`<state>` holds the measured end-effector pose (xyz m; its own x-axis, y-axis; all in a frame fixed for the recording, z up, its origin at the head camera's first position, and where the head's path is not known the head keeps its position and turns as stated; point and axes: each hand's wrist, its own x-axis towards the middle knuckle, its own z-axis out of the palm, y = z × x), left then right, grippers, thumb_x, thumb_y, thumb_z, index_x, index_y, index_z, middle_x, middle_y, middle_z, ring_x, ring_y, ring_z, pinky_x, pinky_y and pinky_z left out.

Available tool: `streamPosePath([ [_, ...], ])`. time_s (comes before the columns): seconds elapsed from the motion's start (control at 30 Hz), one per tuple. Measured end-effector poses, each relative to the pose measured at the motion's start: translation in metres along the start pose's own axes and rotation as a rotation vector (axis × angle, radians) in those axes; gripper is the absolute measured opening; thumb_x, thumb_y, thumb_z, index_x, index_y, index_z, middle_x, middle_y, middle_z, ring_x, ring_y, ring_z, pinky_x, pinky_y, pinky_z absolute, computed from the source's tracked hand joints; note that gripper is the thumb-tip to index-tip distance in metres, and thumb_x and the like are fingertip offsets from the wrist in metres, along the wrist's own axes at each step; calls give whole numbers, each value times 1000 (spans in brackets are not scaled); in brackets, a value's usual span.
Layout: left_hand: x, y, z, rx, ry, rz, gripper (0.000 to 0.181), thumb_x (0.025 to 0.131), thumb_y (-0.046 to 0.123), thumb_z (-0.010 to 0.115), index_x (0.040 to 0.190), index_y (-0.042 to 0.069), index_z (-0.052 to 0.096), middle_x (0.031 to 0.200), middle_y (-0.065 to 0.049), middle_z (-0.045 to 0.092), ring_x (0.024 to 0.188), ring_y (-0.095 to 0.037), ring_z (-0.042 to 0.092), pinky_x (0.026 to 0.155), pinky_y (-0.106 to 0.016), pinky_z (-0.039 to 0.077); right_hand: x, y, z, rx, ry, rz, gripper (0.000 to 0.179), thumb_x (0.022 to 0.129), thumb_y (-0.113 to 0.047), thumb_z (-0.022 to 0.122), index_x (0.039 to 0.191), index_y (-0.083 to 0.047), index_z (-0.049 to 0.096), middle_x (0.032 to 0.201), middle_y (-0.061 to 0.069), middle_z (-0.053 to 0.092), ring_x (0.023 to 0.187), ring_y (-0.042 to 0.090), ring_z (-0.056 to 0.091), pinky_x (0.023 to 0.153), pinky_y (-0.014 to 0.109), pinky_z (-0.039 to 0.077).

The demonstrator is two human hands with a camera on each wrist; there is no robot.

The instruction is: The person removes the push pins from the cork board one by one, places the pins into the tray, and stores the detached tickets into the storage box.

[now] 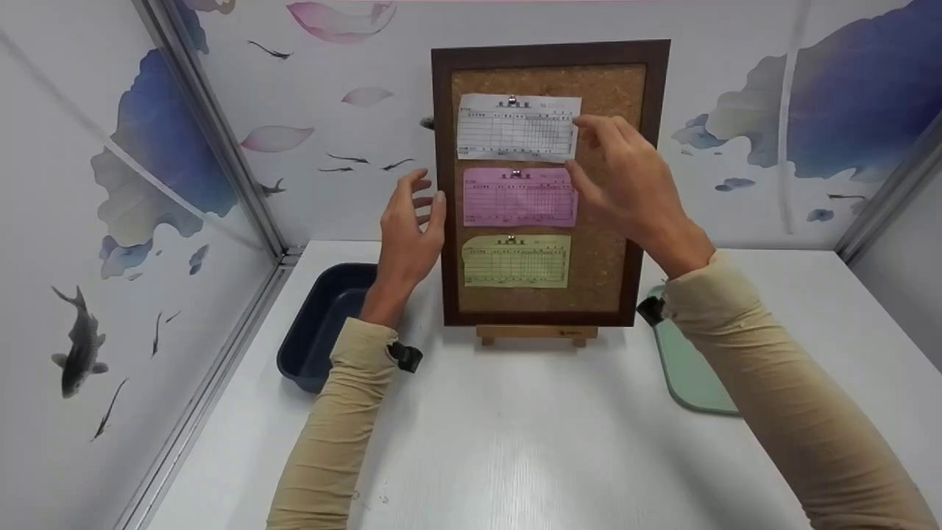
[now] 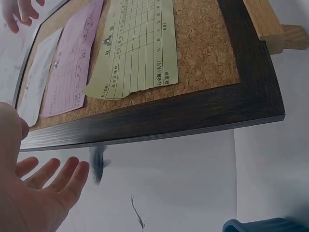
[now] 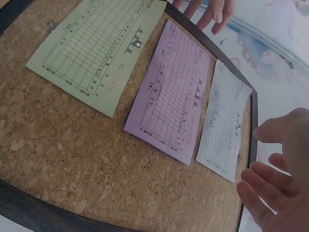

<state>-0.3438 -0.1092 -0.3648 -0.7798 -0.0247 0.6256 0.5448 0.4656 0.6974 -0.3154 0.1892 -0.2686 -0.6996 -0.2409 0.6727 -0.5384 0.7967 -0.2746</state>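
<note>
A framed cork board [image 1: 603, 280] stands upright on a small wooden easel [image 1: 537, 333]. Three printed slips hang on it one above another: white [image 1: 515, 129] at the top, pink [image 1: 519, 199] in the middle, yellow-green [image 1: 515, 265] at the bottom. A small shiny pin [image 3: 137, 44] sits near the top edge of the green slip. My right hand [image 1: 633, 177] hovers by the right edges of the white and pink slips, fingers loosely bent and gripping nothing. Beside the dark frame's left edge [image 2: 159, 113], my left hand [image 1: 408, 239] is held with fingers spread and relaxed.
On the white table [image 1: 508, 434], a dark blue tub [image 1: 298, 353] stands left of the board, partly behind my left forearm. A green tray [image 1: 692, 390] lies to the right, partly under my right sleeve. Behind rises a wall [image 1: 353, 199] with painted fish and petals.
</note>
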Motion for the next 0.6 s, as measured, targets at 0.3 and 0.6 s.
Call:
streamPosePath([
  [0.3,11,-1,10,-8,6,-13,52,114,27,52,162,9,42,145,-16,62,124,-25,70,100,-40,62,27,1,14,22,-42,23,47,103,-18,71,147,-5,59,127,17,68,112,32,65,97,48,54],
  [0.6,16,-4,19,24,-14,64,62,113,15,51,171,11,29,154,-16,57,131,-25,65,97,-36,62,41,2,24,45,-71,29,45,105,-18,70,146,-5,59,130,16,68,115,30,66,99,46,55],
])
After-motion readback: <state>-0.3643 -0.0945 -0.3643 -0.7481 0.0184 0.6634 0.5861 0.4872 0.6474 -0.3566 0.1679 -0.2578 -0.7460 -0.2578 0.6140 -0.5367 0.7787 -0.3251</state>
